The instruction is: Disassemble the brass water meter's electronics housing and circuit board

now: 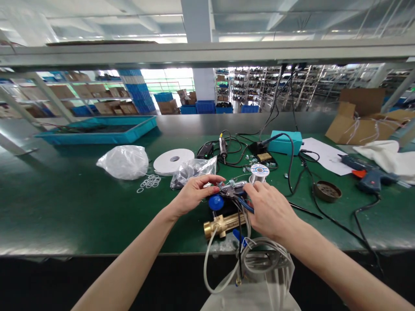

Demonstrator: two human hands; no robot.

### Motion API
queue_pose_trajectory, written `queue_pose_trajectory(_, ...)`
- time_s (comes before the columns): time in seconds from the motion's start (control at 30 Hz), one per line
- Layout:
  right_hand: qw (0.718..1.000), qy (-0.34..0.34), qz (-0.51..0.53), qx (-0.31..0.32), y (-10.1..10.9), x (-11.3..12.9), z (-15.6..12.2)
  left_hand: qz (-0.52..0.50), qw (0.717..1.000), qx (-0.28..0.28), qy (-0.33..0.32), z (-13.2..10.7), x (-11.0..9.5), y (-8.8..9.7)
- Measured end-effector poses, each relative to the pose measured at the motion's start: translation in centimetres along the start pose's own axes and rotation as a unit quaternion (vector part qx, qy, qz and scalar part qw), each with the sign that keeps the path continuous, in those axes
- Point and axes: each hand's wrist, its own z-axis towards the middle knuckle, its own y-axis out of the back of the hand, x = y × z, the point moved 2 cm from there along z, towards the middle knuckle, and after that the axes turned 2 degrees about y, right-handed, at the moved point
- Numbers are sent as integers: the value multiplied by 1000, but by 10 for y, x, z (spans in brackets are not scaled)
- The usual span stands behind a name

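Over the green bench point(65, 203), my left hand point(194, 194) pinches a small part with thin wires at the jaws of a pair of blue-handled pliers point(236, 192). My right hand point(270, 209) is closed around the pliers' handles. Just below lie a blue cap point(215, 202) and a brass fitting point(222, 224). Grey and black cables point(246, 255) hang from the fitting over the bench's front edge. A spool of solder wire point(259, 171) stands just behind my hands.
A soldering iron stand with a teal station point(287, 141) sits behind, with black leads trailing right. A blue glue gun point(366, 172), round tin point(327, 191), plastic bags point(125, 162), white tape roll point(173, 160), small rings point(149, 182), blue tray point(97, 128) and cardboard box point(359, 116) surround them.
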Motion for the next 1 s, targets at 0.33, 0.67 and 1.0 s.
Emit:
queue_pose_trajectory(0.33, 998, -1, -69, 4, 14, 14, 10, 2, 1000, -16, -12, 1, 5, 0)
queue_pose_trajectory(0.67, 995, 9, -78, 61, 16, 9, 14, 16, 1000, -2, -6, 3, 2, 1)
queue_pose_trajectory(1.0, 997, -8, -40, 66, 15, 6, 13, 4, 1000, 10, 19, 4, -4, -2)
